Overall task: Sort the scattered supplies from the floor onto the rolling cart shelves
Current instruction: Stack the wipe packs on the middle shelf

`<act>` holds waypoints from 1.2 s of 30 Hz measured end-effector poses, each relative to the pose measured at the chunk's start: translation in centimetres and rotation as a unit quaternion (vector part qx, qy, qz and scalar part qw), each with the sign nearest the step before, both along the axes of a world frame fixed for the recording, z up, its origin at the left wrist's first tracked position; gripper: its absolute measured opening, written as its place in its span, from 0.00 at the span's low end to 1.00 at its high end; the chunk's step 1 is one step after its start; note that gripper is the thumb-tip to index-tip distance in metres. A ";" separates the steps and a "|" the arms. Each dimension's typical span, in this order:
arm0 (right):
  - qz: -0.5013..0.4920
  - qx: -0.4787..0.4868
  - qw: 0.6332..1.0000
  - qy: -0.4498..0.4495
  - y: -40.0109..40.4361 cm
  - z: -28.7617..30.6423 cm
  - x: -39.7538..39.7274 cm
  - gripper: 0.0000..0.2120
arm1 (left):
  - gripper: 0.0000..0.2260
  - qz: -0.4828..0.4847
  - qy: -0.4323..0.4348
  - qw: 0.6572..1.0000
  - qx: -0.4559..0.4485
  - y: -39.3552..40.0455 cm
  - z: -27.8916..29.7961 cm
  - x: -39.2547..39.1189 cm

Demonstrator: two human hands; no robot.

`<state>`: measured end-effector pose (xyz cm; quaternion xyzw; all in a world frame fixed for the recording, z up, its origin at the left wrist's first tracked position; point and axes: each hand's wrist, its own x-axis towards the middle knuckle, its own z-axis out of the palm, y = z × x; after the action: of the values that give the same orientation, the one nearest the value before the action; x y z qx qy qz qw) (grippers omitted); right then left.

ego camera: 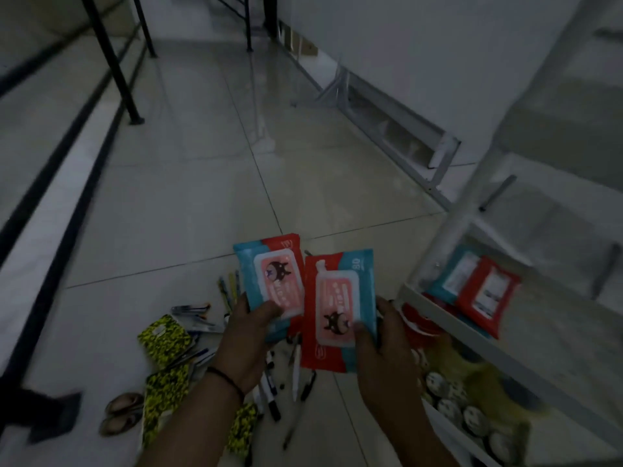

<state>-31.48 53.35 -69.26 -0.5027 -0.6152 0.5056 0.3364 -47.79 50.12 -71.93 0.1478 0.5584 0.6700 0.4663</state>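
Note:
My left hand (249, 335) grips a blue and red wet-wipe pack (269, 281), with what looks like a second pack behind it. My right hand (387, 348) grips another wipe pack (340, 308), held beside the first above the floor. The white rolling cart (448, 311) stands at the right. More wipe packs (478, 288) lie on one of its shelves. Below it, a lower shelf holds round tins (462, 406). Pens and markers (279, 382) and yellow-black patterned packets (165, 338) lie scattered on the tiled floor under my hands.
Black table legs (114, 62) rise at the upper left. A white metal frame (404, 129) runs along the wall at the right. A pair of sandals (121, 412) sits at the lower left. Open tiled floor (202, 163) stretches ahead.

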 end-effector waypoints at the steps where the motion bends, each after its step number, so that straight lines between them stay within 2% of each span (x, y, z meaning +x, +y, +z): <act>1: -0.001 0.008 1.000 0.005 -0.8 1.1 0.9 0.14 | 0.11 0.001 -0.007 1.000 0.007 -0.9 1.0 0.7; 7: -0.011 0.009 0.999 0.051 -6.0 6.5 6.8 0.11 | 0.16 -0.017 -0.001 0.999 0.038 -5.8 6.3 5.6; 10: -0.012 -0.002 0.997 0.078 -8.2 8.1 9.8 0.12 | 0.22 -0.043 0.007 0.998 0.042 -7.7 8.0 8.4; 13: -0.023 -0.010 0.995 0.096 -9.3 8.8 12.5 0.12 | 0.16 -0.065 0.022 0.997 0.044 -8.5 9.3 11.1; 19: -0.065 -0.028 0.989 0.127 -9.1 9.3 16.9 0.17 | 0.12 -0.083 0.064 0.993 0.056 -8.3 11.4 15.1; 26: -0.174 -0.064 0.968 0.170 -4.5 9.0 20.0 0.13 | 0.16 -0.066 0.063 0.995 0.034 -6.8 10.9 15.8; 29: -0.237 -0.082 0.947 0.200 -1.0 8.6 20.8 0.15 | 0.14 -0.076 0.057 0.995 0.014 -6.3 10.1 15.5; 36: -0.322 -0.071 0.937 0.111 6.4 5.3 20.9 0.22 | 0.11 -0.089 0.049 0.995 -0.021 -5.3 9.2 14.9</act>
<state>-10.63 59.74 -63.94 -0.6372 -0.3413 0.4652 0.5110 -32.89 44.85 -62.68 0.2203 0.5789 0.6059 0.4993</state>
